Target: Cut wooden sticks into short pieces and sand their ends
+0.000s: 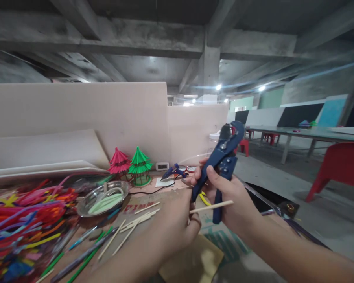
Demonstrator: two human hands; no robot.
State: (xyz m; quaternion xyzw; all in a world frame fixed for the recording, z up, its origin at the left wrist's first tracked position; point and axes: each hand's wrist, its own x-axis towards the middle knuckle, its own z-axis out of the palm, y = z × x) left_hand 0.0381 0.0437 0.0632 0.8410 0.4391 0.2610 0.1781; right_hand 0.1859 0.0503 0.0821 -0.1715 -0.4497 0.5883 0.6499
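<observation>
A blue hand cutter [221,157] stands upright above the table, its jaw end pointing up and its handles down. My right hand [234,200] is closed around it, thumb across the tool. A thin pale wooden stick [214,206] juts rightward from the curled fingers of my left hand [179,216], passing in front of a blue handle. The left fingertips also reach up beside the other handle; whether they touch it is unclear. Several similar sticks [140,220] lie on the table left of the hands. Beneath the hands is a piece of brown sheet [194,259].
Colorful pipe cleaners [26,220] are heaped at left, beside a metal dish [82,202]. Behind stand a red paper pagoda [118,161], a green one [140,163] and a blue glue gun [174,171]. A red chair [339,165] stands at right.
</observation>
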